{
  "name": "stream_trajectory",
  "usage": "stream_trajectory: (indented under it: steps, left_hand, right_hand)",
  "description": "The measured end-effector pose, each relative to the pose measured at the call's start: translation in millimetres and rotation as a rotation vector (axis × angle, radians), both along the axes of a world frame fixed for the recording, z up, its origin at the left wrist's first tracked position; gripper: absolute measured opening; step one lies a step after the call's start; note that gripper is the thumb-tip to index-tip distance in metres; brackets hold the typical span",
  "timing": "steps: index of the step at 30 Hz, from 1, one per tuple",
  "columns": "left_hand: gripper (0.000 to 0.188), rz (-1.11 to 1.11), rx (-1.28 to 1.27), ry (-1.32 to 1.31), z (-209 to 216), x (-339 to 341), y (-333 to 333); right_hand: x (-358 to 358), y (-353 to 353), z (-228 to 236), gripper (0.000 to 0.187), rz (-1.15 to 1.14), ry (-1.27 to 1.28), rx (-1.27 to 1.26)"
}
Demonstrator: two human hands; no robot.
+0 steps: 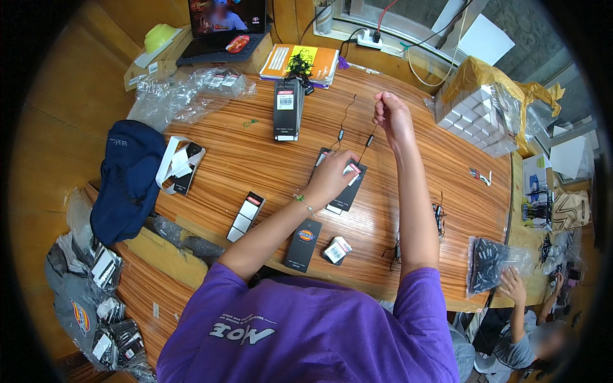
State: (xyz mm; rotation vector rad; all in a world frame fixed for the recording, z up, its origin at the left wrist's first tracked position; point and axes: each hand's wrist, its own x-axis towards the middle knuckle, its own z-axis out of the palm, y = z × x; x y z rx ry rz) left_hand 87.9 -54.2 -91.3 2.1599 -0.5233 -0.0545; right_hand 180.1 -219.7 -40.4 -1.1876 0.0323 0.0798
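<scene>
Black cord (370, 140), one, is pinched by right fingers (381, 106); left fingers (345, 157) overlap at least two tags (347, 195), grip unclear

Small workshop, wooden table (236, 156), corded black tags (347, 195), bagged boxes (472, 121), co-worker (514, 352)

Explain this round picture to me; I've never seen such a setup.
There is no machine: a person in a purple T-shirt works with two bare hands. The one picture comes from a fisheye camera on that person's head, looking down, so straight edges bend. The left hand rests on a black hang tag; the raised right hand holds a black tag string running down toward the tag. Elsewhere on the wood-grained table are a stack of hang tags and a clear plastic bag, with another person's hand at its edge.
</scene>
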Motion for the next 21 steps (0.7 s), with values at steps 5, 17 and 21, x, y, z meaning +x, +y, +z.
stream_trajectory:
  steps: [5,17,21]
  left_hand:
    - [0.036,0.063,0.236,-0.209,3,0,9]
    - [0.031,-0.014,0.367,-0.114,13,-22,63]
    - [0.038,-0.056,0.465,-0.163,14,-27,61]
  right_hand:
    - [39,2,-42,0.023,-0.028,0.087,-0.278]
    - [7,-12,-54,0.031,-0.553,-0.395,-1.29]
    - [-75,13,-44,0.029,0.088,-0.508,-1.358]
